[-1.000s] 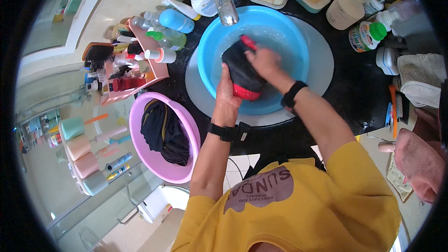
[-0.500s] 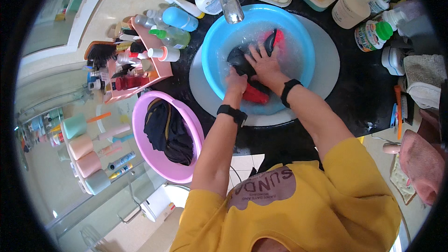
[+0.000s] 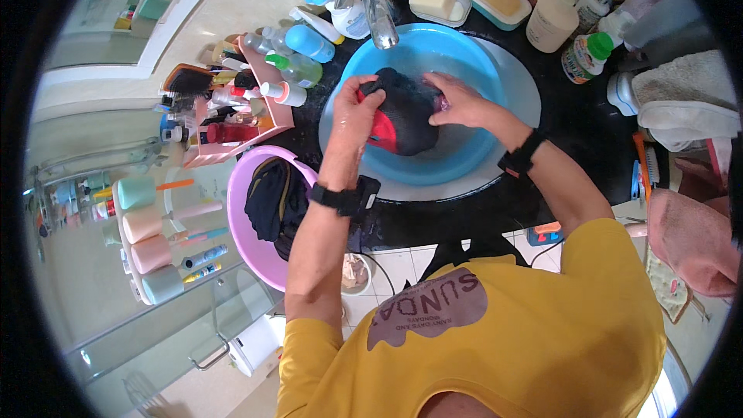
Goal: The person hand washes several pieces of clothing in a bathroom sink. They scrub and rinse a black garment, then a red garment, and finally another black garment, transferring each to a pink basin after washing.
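Black fabric with red patches, a soft-looking cloth item (image 3: 414, 120), lay wet in the blue basin (image 3: 449, 173) at the upper centre of the frame, caught between the two hands. From the left hand (image 3: 360, 112) it spread off to the right; from the right hand (image 3: 464, 102) it lay to the left and a little toward the lower edge of the frame. Its longer axis seemed to run from the top of the basin down and slightly rightward, though covered parts made this uncertain. Neither hand was nearer, since both touched it at opposite edges. The left hand pinched the upper left edge between thumb and curled fingers, its back toward the lower left, with the forearm rising almost upright from the lower centre-left. The right hand came in from the right, its forearm slanting up and leftward, thumb below and fingers above, parted around a reddish bit at the right edge; how firmly they pressed could not be told. Dark wristbands (image 3: 522, 153) circled both wrists. The metal tap (image 3: 379, 19) hung over the basin's top rim, and at centre-left of the frame a pink tub (image 3: 241, 224) held dark clothing (image 3: 271, 197), just beside the left forearm
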`<action>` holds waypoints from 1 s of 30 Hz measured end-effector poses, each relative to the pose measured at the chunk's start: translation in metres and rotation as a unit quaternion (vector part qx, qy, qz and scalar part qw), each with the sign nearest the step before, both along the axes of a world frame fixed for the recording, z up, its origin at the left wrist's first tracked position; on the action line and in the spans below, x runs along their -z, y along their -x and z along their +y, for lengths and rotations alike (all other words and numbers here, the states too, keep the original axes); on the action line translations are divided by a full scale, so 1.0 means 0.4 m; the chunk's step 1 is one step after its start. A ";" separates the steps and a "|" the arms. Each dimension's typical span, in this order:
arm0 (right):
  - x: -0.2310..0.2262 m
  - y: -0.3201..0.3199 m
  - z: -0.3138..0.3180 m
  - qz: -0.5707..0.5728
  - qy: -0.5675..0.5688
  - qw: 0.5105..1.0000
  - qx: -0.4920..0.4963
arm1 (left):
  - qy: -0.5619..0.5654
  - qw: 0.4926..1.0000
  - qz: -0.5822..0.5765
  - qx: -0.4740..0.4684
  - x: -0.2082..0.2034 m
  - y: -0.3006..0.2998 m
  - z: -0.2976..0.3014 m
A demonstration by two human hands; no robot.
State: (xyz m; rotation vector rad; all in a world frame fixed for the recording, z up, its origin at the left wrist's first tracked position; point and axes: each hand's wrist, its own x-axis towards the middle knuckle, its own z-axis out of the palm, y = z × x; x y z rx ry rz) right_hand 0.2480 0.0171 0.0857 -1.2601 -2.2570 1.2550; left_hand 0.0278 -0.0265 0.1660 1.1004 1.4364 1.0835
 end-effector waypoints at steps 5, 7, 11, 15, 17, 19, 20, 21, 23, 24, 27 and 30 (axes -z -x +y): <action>-0.116 -0.020 -0.102 -0.057 -0.081 0.995 0.017 | -0.050 0.995 -0.087 0.019 -0.234 -0.046 -0.031; -0.134 0.028 -0.124 0.010 -0.071 0.995 0.067 | -0.069 0.992 -0.100 0.025 -0.290 -0.073 -0.038; -0.117 0.105 -0.105 0.310 0.025 0.932 0.189 | -0.069 0.983 -0.163 0.056 -0.339 -0.112 -0.059; -0.082 0.092 -0.056 0.336 0.039 0.911 0.238 | -0.095 0.973 -0.205 0.050 -0.336 -0.077 -0.062; -0.080 0.078 -0.036 0.337 0.041 0.902 0.265 | -0.114 0.971 -0.210 0.030 -0.319 -0.032 -0.068; -0.094 0.071 -0.025 0.353 0.047 0.889 0.287 | -0.112 0.983 -0.142 0.011 -0.286 0.016 -0.097; -0.106 0.070 -0.023 0.368 0.020 0.885 0.285 | -0.097 0.990 -0.106 -0.008 -0.266 0.038 -0.114; -0.123 0.070 -0.021 0.378 0.000 0.881 0.284 | -0.100 0.992 -0.077 -0.008 -0.242 0.056 -0.135; -0.165 0.073 -0.025 0.330 -0.088 0.892 0.297 | -0.041 0.987 -0.140 -0.062 -0.182 0.070 -0.174; -0.188 0.076 -0.029 0.300 -0.165 0.895 0.285 | -0.016 0.980 -0.179 -0.084 -0.152 0.074 -0.197; -0.263 0.093 -0.037 0.243 -0.217 0.913 0.248 | 0.082 0.987 -0.111 -0.077 -0.093 0.075 -0.245; -0.323 0.114 -0.051 0.175 -0.305 0.913 0.207 | 0.124 0.968 -0.199 -0.093 -0.077 0.042 -0.277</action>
